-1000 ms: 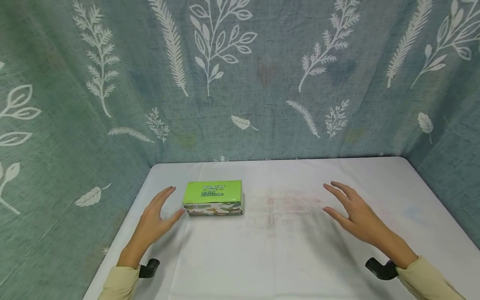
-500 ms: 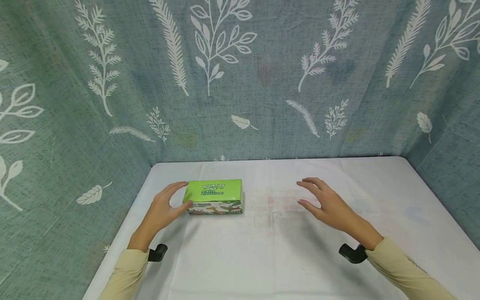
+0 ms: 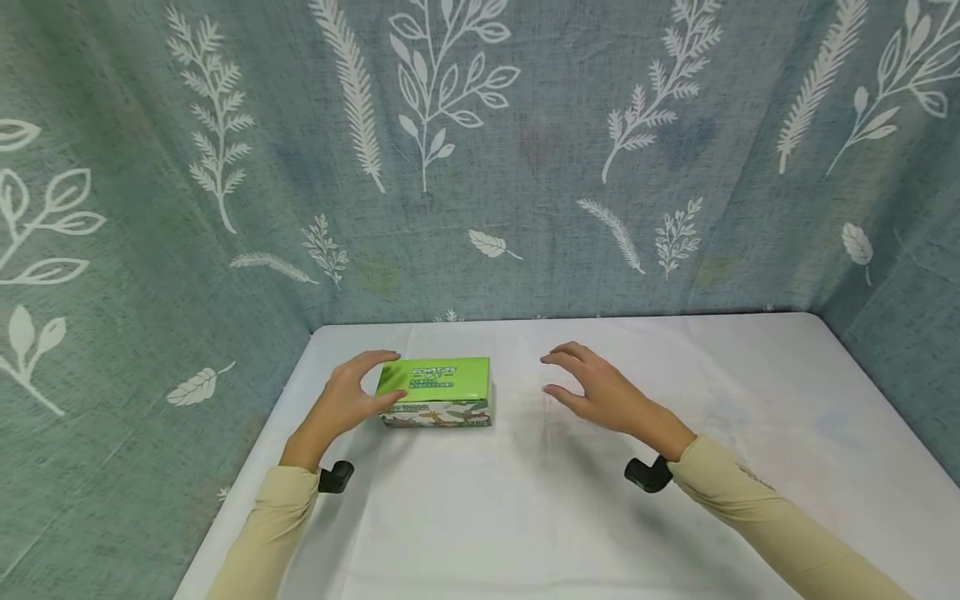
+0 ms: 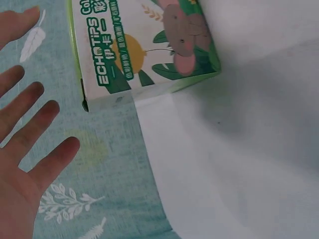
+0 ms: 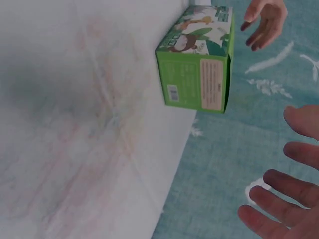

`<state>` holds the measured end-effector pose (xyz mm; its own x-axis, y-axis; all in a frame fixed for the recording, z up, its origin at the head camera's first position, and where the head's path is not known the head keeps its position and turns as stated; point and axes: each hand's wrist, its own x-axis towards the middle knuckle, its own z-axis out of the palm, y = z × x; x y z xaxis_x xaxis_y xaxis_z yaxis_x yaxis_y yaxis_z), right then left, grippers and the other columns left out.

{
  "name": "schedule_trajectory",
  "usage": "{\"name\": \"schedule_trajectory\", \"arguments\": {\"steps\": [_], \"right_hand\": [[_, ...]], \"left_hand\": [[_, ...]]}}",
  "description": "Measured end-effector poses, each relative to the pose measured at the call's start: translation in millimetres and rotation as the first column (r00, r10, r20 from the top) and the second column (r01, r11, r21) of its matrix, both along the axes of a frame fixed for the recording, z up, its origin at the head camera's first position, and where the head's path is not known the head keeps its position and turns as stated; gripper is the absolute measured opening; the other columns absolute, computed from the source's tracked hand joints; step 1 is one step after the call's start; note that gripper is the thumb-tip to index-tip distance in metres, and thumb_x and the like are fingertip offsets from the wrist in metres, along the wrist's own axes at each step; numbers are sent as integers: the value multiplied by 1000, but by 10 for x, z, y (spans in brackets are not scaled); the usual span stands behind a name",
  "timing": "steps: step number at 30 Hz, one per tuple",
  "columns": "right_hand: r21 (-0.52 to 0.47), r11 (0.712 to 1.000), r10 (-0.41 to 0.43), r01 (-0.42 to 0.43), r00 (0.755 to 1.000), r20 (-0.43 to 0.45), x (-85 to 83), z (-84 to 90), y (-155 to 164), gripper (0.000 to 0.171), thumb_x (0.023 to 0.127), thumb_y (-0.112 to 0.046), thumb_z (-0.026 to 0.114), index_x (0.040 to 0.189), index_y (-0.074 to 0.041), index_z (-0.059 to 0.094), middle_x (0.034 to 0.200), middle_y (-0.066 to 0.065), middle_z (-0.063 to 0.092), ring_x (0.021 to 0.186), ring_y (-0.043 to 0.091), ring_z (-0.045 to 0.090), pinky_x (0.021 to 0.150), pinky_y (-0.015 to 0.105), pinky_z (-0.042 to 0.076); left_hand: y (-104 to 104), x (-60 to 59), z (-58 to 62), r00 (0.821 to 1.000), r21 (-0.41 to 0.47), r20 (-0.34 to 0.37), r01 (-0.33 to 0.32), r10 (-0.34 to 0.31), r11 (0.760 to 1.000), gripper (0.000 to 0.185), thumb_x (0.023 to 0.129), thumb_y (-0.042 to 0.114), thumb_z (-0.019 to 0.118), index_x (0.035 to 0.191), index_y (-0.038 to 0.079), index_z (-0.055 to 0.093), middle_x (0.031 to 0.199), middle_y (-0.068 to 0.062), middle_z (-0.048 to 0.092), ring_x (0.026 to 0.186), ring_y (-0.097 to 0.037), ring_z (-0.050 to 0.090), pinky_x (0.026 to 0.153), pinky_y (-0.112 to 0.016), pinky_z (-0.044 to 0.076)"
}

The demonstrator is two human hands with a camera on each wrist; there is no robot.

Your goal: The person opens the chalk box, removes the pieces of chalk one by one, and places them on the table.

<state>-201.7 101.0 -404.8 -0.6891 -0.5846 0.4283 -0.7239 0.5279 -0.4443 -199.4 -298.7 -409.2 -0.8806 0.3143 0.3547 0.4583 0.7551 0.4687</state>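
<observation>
Both empty, fingers parted, the left hand [image 3: 343,404] and right hand [image 3: 602,395] flank the green ECHOTIPS carton [image 3: 448,390], which might skid right if the nearer left bumps it first.

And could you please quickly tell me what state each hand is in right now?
Left hand: open, holding nothing, near the green box.
Right hand: open, holding nothing, apart from the box.

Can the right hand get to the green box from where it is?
Probably yes: the right hand has its fingers apart, and nothing shows between it and the green box. The left hand is at the box's other end.
</observation>
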Motion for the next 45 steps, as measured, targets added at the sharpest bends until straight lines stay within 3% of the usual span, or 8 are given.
{"name": "schedule_trajectory", "arguments": {"steps": [5, 14, 21, 29, 35, 38, 42, 45], "right_hand": [[17, 999, 39, -40, 999, 14, -97, 11, -241, 34, 92, -24, 64, 122, -9, 60, 121, 7, 55, 110, 23, 55, 89, 40, 48], [76, 994, 69, -74, 995, 69, -236, 23, -677, 36, 93, -25, 63, 123, -6, 60, 121, 7, 54, 110, 21, 54, 90, 36, 47], [152, 984, 80, -95, 991, 103, -350, -64, -988, 42, 91, -28, 65, 126, -6, 60, 121, 8, 54, 108, 19, 54, 89, 33, 47], [404, 908, 81, -113, 992, 94, -409, 3, -1221, 45, 86, -31, 71, 122, -6, 62, 116, 9, 57, 99, 18, 57, 83, 30, 47], [503, 859, 53, -95, 994, 99, -413, 114, -1339, 40, 78, -29, 75, 110, -7, 65, 98, 4, 55, 80, 14, 50, 72, 28, 45], [542, 838, 17, -64, 996, 91, -383, 99, -1392, 42, 74, -30, 76, 108, -8, 64, 94, 3, 53, 78, 15, 48, 70, 27, 45], [548, 836, -5, -27, 998, 56, -349, 52, -1437, 42, 71, -27, 75, 106, -7, 63, 94, 5, 53, 77, 16, 49, 67, 27, 46], [521, 853, 3, -21, 999, 35, -350, 38, -1433, 39, 70, -25, 74, 103, -7, 63, 92, 5, 52, 76, 16, 48, 65, 26, 45]], "left_hand": [[13, -77, -1, 999, -9, 34, 19, -19, 1000, 56, 76, 29, 81, 125, 13, 61, 127, -9, 58, 120, -32, 50, 95, -54, 41], [13, -112, 16, 976, -32, 216, 3, 4, 999, 62, 77, 39, 79, 128, 10, 59, 130, -10, 55, 117, -32, 51, 91, -54, 42], [14, -134, 24, 964, -66, 264, 16, 1, 998, 67, 76, 37, 80, 129, 4, 58, 135, -14, 51, 119, -33, 50, 93, -49, 44], [189, -190, 179, 919, -291, 382, 25, 92, 957, 71, 76, 26, 78, 136, -2, 50, 147, -23, 32, 130, -43, 35, 89, -48, 42], [380, -235, 278, 873, -392, 457, 27, 169, 919, 79, 72, 16, 80, 138, -6, 43, 132, -21, 49, 102, -30, 53, 80, -41, 44], [460, -218, 264, 876, -435, 447, 35, 182, 900, 81, 70, 12, 82, 137, -8, 41, 127, -18, 52, 100, -27, 53, 83, -42, 45], [502, -191, 225, 903, -503, 383, 25, 196, 864, 79, 70, 8, 82, 136, -8, 42, 132, -21, 49, 110, -32, 52, 89, -45, 44], [469, -184, 214, 918, -486, 347, 1, 192, 874, 75, 69, 4, 80, 134, -7, 46, 129, -21, 52, 107, -32, 54, 87, -45, 45]]}}
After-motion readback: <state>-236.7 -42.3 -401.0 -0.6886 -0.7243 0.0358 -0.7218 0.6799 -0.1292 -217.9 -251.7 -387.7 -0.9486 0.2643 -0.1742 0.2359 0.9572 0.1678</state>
